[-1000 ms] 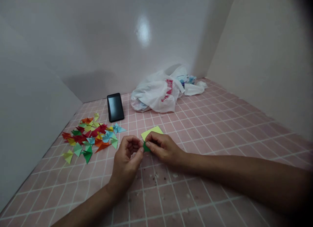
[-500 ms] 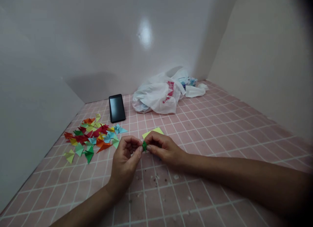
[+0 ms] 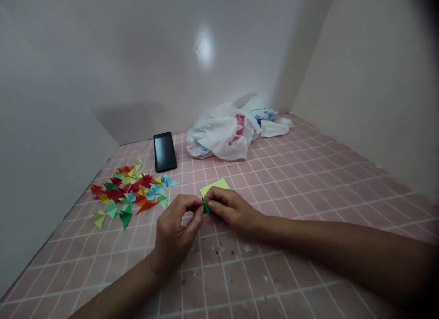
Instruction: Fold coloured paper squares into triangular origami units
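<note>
A small piece of folded green paper (image 3: 206, 206) is pinched between my two hands, above the tiled-pattern surface. My left hand (image 3: 178, 227) grips its left side with thumb and forefinger. On the other side, my right hand (image 3: 233, 211) holds it between thumb and bent fingers, which hide part of the paper. Just behind my right hand lies a yellow square of paper (image 3: 215, 186), partly covered by the fingers. To the left spreads a pile of folded paper cranes (image 3: 137, 185) in red, orange, yellow, green and light blue.
A black phone (image 3: 165, 152) lies behind the pile, screen up. Near the back wall rests a crumpled white plastic bag (image 3: 219, 131) with red print. Pale walls (image 3: 51, 127) border the pink gridded surface (image 3: 308, 181). Small specks lie in front of my hands.
My left thumb and forefinger have shifted on the green paper, and the paper has turned to a slanted angle. My right hand has barely moved.
</note>
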`<state>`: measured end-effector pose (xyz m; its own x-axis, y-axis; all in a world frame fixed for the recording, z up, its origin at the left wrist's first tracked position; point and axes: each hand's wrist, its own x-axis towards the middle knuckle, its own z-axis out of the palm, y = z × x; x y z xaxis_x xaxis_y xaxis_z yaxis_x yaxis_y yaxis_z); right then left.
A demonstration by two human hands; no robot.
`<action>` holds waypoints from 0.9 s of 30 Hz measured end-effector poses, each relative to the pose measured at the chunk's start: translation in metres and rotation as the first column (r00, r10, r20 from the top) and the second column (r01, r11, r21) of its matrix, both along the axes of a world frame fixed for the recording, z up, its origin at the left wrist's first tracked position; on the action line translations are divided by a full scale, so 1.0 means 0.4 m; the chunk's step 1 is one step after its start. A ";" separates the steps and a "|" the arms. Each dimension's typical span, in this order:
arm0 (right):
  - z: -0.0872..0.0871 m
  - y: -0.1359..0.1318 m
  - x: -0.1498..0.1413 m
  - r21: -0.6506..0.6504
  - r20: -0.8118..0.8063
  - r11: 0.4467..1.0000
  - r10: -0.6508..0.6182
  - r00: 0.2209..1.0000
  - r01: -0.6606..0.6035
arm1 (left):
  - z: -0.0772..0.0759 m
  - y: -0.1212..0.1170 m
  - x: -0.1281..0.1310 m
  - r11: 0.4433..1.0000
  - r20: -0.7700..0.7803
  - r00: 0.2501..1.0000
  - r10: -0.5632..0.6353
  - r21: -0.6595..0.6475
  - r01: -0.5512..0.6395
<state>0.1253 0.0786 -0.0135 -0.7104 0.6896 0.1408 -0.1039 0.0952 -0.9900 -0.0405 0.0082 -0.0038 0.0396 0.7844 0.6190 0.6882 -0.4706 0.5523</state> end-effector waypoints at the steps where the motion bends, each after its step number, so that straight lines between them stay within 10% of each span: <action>1: -0.002 0.000 -0.001 -0.023 -0.005 1.000 0.013 1.000 -0.013 | 0.002 0.001 0.000 1.000 -0.024 1.000 -0.002 0.023 0.002; 11: -0.016 0.004 -0.005 -0.236 -0.108 0.963 0.104 0.989 -0.127 | 0.018 0.004 0.002 0.997 -0.096 0.995 -0.001 0.072 0.008; 27: -0.022 0.009 -0.004 -0.219 -0.139 0.959 0.153 0.978 -0.181 | 0.034 0.010 -0.007 0.995 -0.027 0.994 -0.103 -0.004 0.103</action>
<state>0.1238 0.0823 -0.0221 -0.8060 0.5859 0.0836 -0.2177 -0.1621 -0.9625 -0.0435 0.0120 0.0097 0.1367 0.7767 0.6148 0.6507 -0.5384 0.5355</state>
